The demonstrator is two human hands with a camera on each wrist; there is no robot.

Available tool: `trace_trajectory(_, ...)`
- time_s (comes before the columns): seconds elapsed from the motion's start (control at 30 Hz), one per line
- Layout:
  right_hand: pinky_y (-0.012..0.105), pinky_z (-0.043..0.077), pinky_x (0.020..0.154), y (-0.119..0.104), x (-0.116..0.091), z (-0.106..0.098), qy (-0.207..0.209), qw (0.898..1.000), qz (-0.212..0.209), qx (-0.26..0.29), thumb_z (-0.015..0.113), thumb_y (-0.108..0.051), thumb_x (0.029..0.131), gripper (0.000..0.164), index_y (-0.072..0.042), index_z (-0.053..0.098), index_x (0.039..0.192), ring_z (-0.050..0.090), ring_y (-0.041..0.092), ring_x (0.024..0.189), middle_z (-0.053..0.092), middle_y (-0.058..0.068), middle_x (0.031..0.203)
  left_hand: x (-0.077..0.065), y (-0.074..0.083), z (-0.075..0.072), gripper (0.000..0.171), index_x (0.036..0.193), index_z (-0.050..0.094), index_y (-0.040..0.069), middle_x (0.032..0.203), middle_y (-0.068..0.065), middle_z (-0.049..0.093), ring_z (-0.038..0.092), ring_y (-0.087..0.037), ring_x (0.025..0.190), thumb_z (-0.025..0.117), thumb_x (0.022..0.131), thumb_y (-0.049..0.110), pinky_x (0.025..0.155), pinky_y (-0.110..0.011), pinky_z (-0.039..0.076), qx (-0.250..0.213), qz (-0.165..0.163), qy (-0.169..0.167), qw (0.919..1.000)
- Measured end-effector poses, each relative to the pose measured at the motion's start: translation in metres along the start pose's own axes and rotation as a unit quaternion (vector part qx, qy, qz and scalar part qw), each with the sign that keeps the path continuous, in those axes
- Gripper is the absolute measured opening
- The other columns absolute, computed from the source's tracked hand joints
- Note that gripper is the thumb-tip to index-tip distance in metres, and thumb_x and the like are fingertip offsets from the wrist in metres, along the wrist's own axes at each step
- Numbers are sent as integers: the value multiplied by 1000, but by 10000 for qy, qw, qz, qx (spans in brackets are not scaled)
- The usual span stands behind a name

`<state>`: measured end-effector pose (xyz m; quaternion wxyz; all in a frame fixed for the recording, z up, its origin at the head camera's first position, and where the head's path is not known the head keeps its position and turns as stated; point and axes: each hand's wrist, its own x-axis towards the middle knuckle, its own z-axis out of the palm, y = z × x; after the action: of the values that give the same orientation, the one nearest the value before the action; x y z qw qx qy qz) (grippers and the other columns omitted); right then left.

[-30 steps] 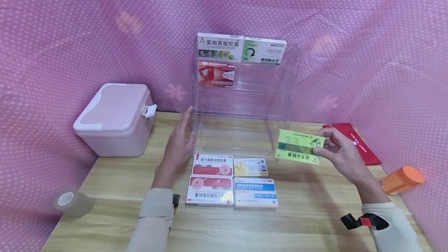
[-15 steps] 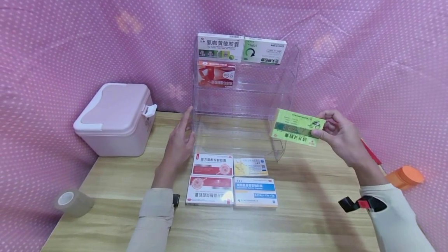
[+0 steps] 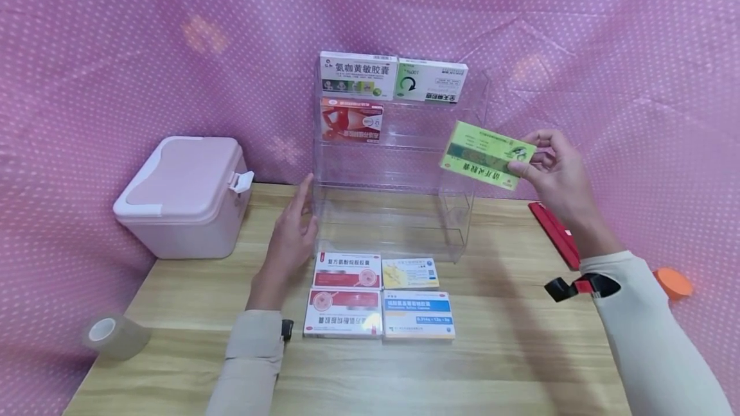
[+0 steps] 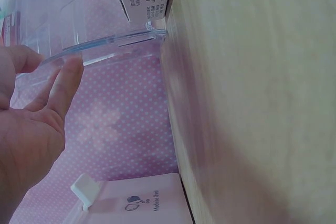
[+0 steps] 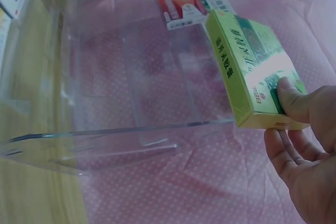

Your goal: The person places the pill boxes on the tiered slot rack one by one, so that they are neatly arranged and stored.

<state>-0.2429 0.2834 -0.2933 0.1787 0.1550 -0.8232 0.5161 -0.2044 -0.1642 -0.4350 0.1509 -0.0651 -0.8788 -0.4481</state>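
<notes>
Right hand (image 3: 557, 178) pinches green box (image 3: 485, 155), held up near right side of clear rack (image 3: 393, 178). Left hand (image 3: 289, 233), uncurled, touches rack's left side. 3 boxes (image 3: 358, 76) sit in rack's upper tiers; 4 boxes (image 3: 419, 315) lie on table (image 3: 491, 364) in front.

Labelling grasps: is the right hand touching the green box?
Touching: the right wrist view shows the right hand pinching the green box, thumb across its printed face.

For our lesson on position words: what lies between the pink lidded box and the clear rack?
In the head view, the left hand lies between them, beside the clear rack; bare wooden tabletop separates it from the pink lidded box.
</notes>
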Motion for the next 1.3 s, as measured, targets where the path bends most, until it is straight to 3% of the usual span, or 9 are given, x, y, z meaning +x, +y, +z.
trace_trajectory(0.13,11,62,79,-10,16,6,-50,9997,29,-232,75,4,96,40,-17,58,125,70,2,96,64,-10,109,0,-1,0,90,171,11,49,178,-7,32,53,-39,149,56,108,3,118,-57,55,-23,10,0,10000)
trace_trajectory(0.3,10,61,79,-22,36,14,-40,9994,-177,-306,76,4,95,39,-15,59,125,69,1,94,64,-12,109,0,0,0,94,169,9,55,177,-8,32,54,-40,148,56,107,3,116,-57,57,-22,2,10,10000)
trace_trajectory(0.57,8,61,78,-37,65,25,83,9982,-429,-415,76,8,92,39,-6,61,124,66,1,92,46,-10,118,0,1,-1,95,169,10,56,175,-10,36,55,-40,147,57,107,2,113,-55,59,-33,29,38,10000)
trace_trajectory(0.93,8,61,83,-54,98,47,187,9898,-688,-1233,80,1,92,40,3,62,128,62,6,93,44,-9,113,1,-1,0,92,170,11,53,176,-9,35,55,-39,148,57,107,3,113,-54,60,-12,-35,29,10000)
trace_trajectory(1.1,18,60,87,-53,107,62,207,9819,-745,-1731,80,-1,93,39,1,64,128,57,14,98,40,-6,111,1,0,0,95,168,10,57,176,-8,35,55,-39,147,57,107,2,112,-53,61,-52,-40,39,10000)
trace_trajectory(1.3,27,57,88,-46,109,78,150,9809,-702,-1809,78,-1,94,34,-2,66,125,52,16,101,40,-2,110,1,-1,0,96,168,12,57,177,-8,34,56,-39,147,58,106,1,112,-53,61,-97,-27,51,9999)
